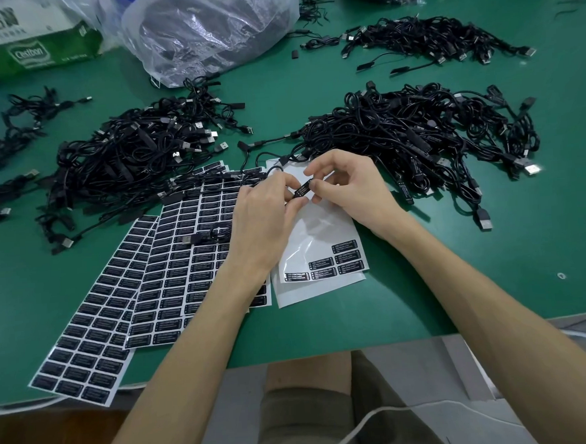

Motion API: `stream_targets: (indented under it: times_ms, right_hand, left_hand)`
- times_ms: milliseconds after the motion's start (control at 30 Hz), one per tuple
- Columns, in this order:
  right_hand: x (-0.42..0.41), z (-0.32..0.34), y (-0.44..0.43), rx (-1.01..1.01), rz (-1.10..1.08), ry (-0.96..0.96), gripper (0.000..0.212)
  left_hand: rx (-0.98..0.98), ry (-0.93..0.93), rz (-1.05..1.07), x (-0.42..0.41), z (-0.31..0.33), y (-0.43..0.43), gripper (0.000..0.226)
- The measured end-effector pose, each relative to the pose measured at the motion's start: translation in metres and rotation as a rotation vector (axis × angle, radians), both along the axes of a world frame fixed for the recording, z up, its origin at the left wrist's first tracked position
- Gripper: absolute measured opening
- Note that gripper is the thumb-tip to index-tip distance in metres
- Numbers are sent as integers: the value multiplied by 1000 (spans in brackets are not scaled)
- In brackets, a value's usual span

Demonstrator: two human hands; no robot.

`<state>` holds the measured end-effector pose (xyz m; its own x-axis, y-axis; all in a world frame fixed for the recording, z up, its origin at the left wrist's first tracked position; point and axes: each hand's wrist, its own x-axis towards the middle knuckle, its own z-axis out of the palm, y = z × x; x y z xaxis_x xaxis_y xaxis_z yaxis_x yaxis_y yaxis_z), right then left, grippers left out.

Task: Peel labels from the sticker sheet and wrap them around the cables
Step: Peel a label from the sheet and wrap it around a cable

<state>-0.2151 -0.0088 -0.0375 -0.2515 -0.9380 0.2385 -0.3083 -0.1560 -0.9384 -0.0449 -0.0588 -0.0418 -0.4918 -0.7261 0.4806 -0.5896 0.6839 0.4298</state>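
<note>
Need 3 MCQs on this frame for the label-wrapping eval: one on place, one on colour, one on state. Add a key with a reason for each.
1. Where does the nearly empty sticker sheet lie?
A. on the table, right of the full sheets
B. on a shelf
C. on the floor

2. What colour is the table top?
A. red
B. green
C. white

3. What are the hands doing?
A. lying flat on the table
B. left hand and right hand pinch a labelled cable piece between them
C. lifting a full sheet

Key: 1 A, its white backing lies beside the full sheets, below the hands. 2 B, green shows all around the cable piles. 3 B, fingertips of both hands meet on the black piece.
</note>
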Motion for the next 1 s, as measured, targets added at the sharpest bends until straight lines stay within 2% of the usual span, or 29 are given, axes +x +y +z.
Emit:
stream_targets:
  times_ms: [533,867,1000]
  right_hand:
    - [3,4,3,35,-24,18,13]
    - [6,5,1,100,-118,79,7]
    - [5,4,0,104,-194,102,11]
  left_hand:
    - [-34,-17,-72,2,1,1,14]
    - [3,-4,-67,2,0,0,15]
    - [-8,-3,-60,2,0,0,15]
